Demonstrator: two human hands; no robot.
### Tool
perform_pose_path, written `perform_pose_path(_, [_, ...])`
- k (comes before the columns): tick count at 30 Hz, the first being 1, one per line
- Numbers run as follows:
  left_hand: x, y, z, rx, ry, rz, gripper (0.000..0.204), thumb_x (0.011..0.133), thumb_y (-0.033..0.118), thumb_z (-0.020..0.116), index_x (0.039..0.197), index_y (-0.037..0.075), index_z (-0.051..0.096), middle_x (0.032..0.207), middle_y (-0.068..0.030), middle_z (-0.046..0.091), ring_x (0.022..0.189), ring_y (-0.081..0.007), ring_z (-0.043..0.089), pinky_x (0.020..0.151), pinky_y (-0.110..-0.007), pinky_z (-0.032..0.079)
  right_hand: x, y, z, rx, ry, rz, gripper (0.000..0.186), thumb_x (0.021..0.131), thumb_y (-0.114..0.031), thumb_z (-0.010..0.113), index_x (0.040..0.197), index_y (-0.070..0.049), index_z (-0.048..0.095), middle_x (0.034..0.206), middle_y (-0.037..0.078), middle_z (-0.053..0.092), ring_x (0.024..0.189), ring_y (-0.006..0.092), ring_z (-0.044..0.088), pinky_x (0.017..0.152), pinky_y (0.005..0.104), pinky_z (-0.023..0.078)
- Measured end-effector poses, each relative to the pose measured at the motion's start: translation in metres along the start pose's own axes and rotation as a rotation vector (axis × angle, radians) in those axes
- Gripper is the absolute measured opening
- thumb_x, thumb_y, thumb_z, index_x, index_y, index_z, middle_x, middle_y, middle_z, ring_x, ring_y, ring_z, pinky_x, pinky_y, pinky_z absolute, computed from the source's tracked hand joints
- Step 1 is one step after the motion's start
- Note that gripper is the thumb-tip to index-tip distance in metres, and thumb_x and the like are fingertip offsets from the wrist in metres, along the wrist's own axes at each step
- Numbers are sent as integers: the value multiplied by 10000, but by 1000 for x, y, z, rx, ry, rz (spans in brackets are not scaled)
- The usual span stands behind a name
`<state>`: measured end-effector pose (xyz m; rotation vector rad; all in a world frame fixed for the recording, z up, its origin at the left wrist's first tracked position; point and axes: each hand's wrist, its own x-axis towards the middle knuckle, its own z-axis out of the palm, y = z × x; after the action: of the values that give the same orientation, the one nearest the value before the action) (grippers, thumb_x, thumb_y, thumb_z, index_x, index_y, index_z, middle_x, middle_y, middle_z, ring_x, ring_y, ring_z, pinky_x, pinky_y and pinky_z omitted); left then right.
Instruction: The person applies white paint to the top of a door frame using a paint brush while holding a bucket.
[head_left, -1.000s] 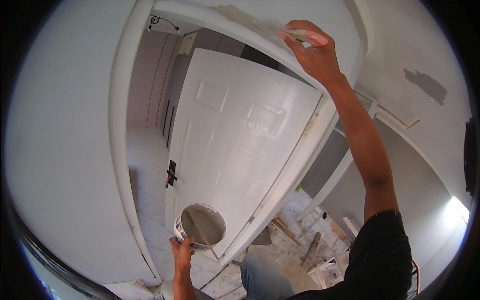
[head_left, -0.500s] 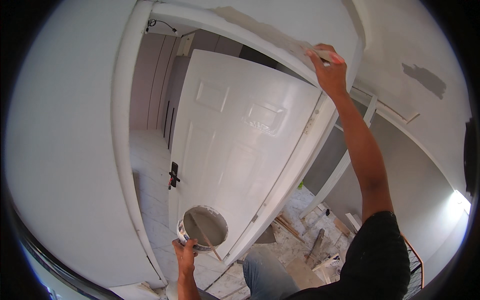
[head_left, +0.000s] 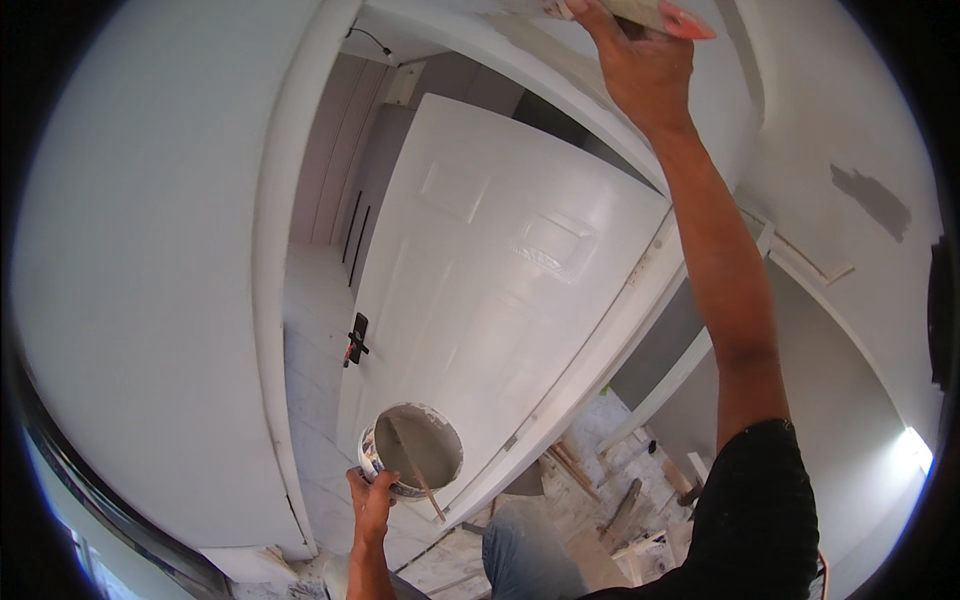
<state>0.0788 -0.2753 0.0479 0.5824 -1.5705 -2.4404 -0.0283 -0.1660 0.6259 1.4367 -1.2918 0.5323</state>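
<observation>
My right hand (head_left: 648, 80) is raised at the top of the view, fingers wrapped round a putty knife (head_left: 688, 20) with a pinkish-red end. Its blade is mostly hidden by the fingers and cut off by the upper edge. Beside it, a damp-looking beige band of putty (head_left: 565, 62) runs along the wall above the door frame. Low in the middle, my left hand (head_left: 372, 503) grips the side of a white, smeared bucket (head_left: 369, 455). Grey-beige putty (head_left: 437, 450) lies in the tilted bucket, and a thin stick (head_left: 412, 463) crosses its mouth.
A white panelled door (head_left: 500, 270) stands ajar behind the bucket, with a black handle (head_left: 357, 340). The white door frame (head_left: 268, 260) surrounds it. Wood scraps and boards (head_left: 625, 505) litter the floor at lower right. A grey patch (head_left: 870, 200) marks the right wall.
My right hand has moved up with the putty knife, toward the upper edge of the view. The view has shifted, so the door and frame sit farther right. My left hand still holds the bucket.
</observation>
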Motion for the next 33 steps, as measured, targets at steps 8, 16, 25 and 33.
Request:
perform_pose_path(8, [-4, 4, 3, -21, 9, 30, 663, 714, 387, 745, 1136, -9, 422, 1035, -144, 530, 857, -216, 560, 632, -363, 502, 30, -14, 24, -100, -177, -428, 145, 916, -106, 743, 1018, -24, 681, 944, 72, 700, 799, 152, 658, 718, 298, 545])
perform_pose_path(16, [-4, 7, 0, -38, 12, 52, 610, 726, 366, 758, 1071, -10, 425, 942, -129, 535, 765, -183, 542, 579, -332, 479, 28, -21, 12, -125, -263, -126, 142, 924, -153, 736, 1021, -51, 712, 971, 70, 716, 828, 171, 675, 774, 301, 551])
perform_pose_path(25, [5, -7, -1, -9, -26, 19, 694, 718, 385, 732, 1200, 4, 408, 1147, -186, 543, 968, -284, 596, 711, -426, 520, 32, -32, 22, -270, -304, -93, 104, 917, -126, 733, 984, -70, 676, 948, 49, 702, 907, 163, 667, 884, 346, 547])
perform_pose_path(33, [5, -3, 3, -13, 1, 17, 699, 717, 386, 737, 1193, 2, 399, 1141, -190, 538, 975, -288, 590, 710, -439, 520, 66, -54, 40, -210, -345, -98, 131, 934, -201, 730, 973, -86, 681, 919, 45, 711, 821, 163, 667, 801, 342, 569])
